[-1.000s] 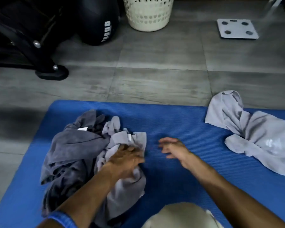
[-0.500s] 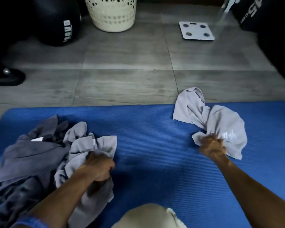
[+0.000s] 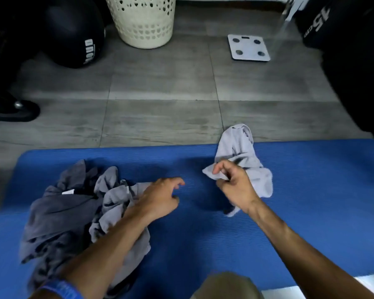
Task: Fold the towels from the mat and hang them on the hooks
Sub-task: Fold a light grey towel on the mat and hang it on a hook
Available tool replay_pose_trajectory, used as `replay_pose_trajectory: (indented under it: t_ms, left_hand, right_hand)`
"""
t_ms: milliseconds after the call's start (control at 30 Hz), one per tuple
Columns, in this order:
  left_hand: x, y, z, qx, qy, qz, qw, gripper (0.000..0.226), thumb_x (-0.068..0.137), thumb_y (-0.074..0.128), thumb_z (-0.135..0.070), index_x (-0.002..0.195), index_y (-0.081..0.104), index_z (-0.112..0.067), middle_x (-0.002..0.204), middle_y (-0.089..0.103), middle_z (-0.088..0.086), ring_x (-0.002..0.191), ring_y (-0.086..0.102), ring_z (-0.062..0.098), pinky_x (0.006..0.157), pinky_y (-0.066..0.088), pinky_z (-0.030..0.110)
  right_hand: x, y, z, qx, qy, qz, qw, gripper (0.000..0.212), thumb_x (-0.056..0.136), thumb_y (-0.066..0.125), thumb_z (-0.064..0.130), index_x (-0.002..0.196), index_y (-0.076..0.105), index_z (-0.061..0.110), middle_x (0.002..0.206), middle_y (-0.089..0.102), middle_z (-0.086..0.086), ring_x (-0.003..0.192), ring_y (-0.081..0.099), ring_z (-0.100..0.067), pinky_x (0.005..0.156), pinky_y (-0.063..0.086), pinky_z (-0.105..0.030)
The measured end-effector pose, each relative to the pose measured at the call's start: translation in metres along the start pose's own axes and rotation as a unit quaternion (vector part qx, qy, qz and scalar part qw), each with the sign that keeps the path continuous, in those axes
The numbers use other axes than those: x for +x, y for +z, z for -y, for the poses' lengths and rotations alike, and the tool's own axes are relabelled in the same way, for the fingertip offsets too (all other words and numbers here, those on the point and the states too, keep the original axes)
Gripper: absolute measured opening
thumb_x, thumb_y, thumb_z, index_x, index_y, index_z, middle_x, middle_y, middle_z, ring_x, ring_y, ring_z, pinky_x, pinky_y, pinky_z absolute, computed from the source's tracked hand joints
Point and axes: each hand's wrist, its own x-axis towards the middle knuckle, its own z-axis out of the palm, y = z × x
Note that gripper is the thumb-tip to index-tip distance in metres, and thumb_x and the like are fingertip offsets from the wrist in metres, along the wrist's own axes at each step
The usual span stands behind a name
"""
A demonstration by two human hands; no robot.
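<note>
Pale towel (image 3: 240, 152) crumpled on mat (image 3: 311, 190), right hand (image 3: 233, 184) pinching it, left hand (image 3: 160, 197) released, grey towels (image 3: 58, 214) heaped left, basket (image 3: 143, 20) beyond

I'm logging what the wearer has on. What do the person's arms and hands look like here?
Both forearms are bare, with no sleeves or gloves in view. The left hand has a blue wristband on its arm; the right hand shows no rings or bands.

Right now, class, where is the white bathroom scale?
In the head view, the white bathroom scale lies on the grey tiled floor at upper right, beyond the blue mat and right of the cream laundry basket.
</note>
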Motion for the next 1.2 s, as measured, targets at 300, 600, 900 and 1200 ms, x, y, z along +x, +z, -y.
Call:
replay_pose_trajectory:
  t_ms: [300, 600, 900, 1200]
  left_hand:
    - [-0.128, -0.134, -0.162, -0.086, 0.06, -0.002, 0.994, 0.085, 0.081, 0.064, -0.022, 0.149, 0.017, -0.039, 0.148, 0.028, -0.021, 0.133, 0.037, 0.008, 0.108, 0.037, 0.033]
    - [-0.265, -0.264, -0.322, -0.194, 0.023, 0.103, 0.975, 0.051, 0.078, 0.078, -0.027, 0.098, 0.049, -0.063, 0.108, 0.061, -0.01, 0.091, 0.059, 0.003, 0.082, 0.05, 0.023]
    - [-0.374, -0.269, -0.418, -0.182, -0.014, 0.065, 0.981, 0.08, 0.074, 0.076, -0.031, 0.137, 0.029, -0.048, 0.126, 0.041, -0.025, 0.114, 0.046, -0.001, 0.084, 0.034, 0.002]
    - [-0.429, -0.27, -0.468, -0.367, 0.0, -0.018, 0.93, 0.038, 0.088, 0.066, -0.003, 0.078, 0.075, -0.039, 0.08, 0.073, -0.017, 0.082, 0.066, -0.004, 0.079, 0.049, 0.024]
  right_hand:
    - [-0.075, -0.095, 0.272, 0.077, 0.01, -0.003, 0.997, 0.041, 0.075, 0.05, -0.021, 0.092, 0.061, 0.014, 0.056, 0.034, 0.012, 0.054, 0.034, -0.006, 0.057, 0.033, -0.01]
    - [-0.167, -0.233, 0.502, 0.226, 0.013, -0.078, 0.971, 0.036, 0.08, 0.043, -0.03, 0.1, 0.054, -0.001, 0.062, 0.032, -0.011, 0.053, 0.037, -0.012, 0.053, 0.042, -0.014]
    - [-0.23, -0.308, 0.637, 0.555, 0.08, -0.058, 0.826, 0.027, 0.08, 0.06, -0.001, 0.096, 0.064, 0.02, 0.087, 0.06, -0.005, 0.074, 0.052, -0.021, 0.07, 0.045, -0.035]
    - [-0.295, -0.284, 0.699, 0.599, 0.077, -0.065, 0.795, 0.02, 0.076, 0.062, 0.006, 0.091, 0.073, 0.012, 0.072, 0.063, 0.001, 0.067, 0.061, -0.011, 0.072, 0.056, -0.026]
